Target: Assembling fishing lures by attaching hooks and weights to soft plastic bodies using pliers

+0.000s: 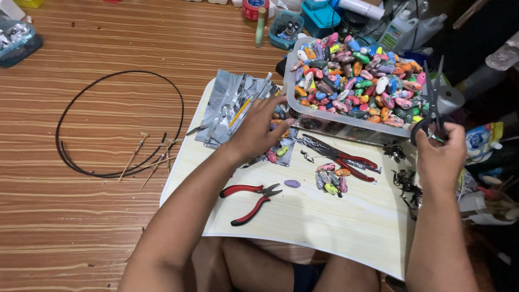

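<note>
Nearest, red pliers [252, 199] idle on pale board [324, 216]; beyond, left hand [259, 130] spread wide over foil packets [230, 105], right hand [439, 154] gripping black scissors [432, 100], blades upright, beside bead tub [354, 81] between both hands.

The floor [81, 227] is showing brown wood grain with darker stripes. The board [335, 216] is looking pale cream with faint streaks. The pliers [250, 196] are wearing red handles and dark jaws. The clear tub [346, 116] is brimming with lures [357, 81] in pink, orange, blue, green and grey. The scissors [432, 103] are showing black, the wire loop [116, 121] black, the foil packets [230, 105] silver.
</note>
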